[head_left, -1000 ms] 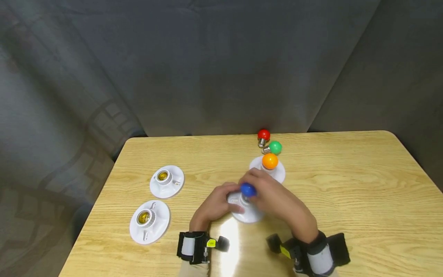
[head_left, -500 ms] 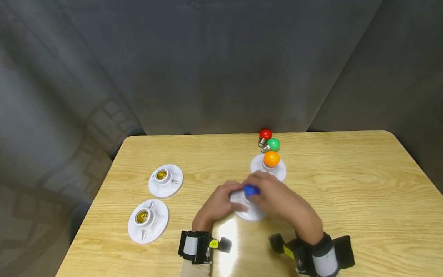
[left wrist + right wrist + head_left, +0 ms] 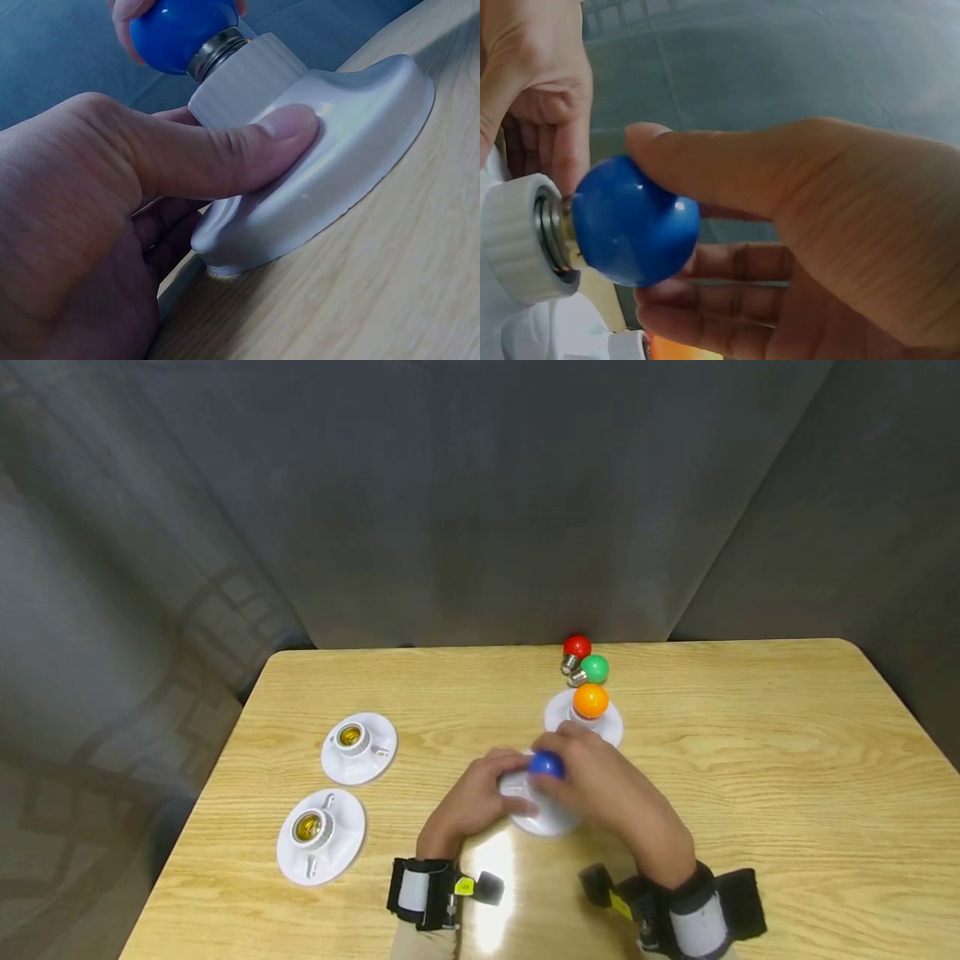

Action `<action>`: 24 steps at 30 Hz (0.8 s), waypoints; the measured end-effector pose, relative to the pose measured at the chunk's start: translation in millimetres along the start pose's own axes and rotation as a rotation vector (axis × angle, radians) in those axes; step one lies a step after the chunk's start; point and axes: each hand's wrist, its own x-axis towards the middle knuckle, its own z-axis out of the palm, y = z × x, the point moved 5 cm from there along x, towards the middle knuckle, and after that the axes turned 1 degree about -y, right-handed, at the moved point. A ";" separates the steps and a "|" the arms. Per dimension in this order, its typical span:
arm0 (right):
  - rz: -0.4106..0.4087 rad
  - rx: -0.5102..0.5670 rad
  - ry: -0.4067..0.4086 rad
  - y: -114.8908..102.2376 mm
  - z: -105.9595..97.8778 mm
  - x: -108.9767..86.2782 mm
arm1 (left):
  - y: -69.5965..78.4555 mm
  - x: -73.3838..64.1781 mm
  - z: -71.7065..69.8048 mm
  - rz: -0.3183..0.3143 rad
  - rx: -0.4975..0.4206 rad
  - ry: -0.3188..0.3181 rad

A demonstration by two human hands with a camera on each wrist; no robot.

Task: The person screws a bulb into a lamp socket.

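My right hand [image 3: 600,777] pinches a round blue light bulb [image 3: 634,221] between thumb and fingers. The bulb's metal screw base sits partly inside the collar of a white lamp holder [image 3: 337,142], with some thread showing above the rim. With the thumb on top of its base and the fingers round the side, my left hand [image 3: 476,797] grips that lamp holder on the table. Just behind it, an orange bulb [image 3: 591,701] stands in another white lamp holder [image 3: 611,727], which my right hand partly covers in the head view.
A red bulb [image 3: 577,648] and a green bulb [image 3: 595,669] lie at the back of the wooden table [image 3: 750,760]. Two lamp holders without bulbs, a rear one [image 3: 375,760] and a front one [image 3: 341,843], are on the left. A grey curtain [image 3: 480,510] hangs behind.
My right fingers shift slightly round the blue bulb, uncovering a little more of its top. My left hand keeps its grip on the lamp holder. The head view has drifted a little.
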 end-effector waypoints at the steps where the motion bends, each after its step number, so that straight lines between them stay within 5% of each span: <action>1: 0.019 -0.004 0.007 0.5 0.0 0.3 | -0.5 0.2 0.2 -0.002 -0.002 0.000; 11: 0.193 -0.025 0.090 2.8 3.9 6.2 | -0.4 0.6 1.0 -0.018 -0.017 0.013; 17: 0.319 -0.013 0.065 4.5 5.0 6.3 | 2.5 1.7 1.4 -0.012 -0.019 0.019; 24: 0.235 0.004 0.020 0.3 0.1 1.5 | 3.3 -1.1 0.0 -0.018 -0.016 -0.001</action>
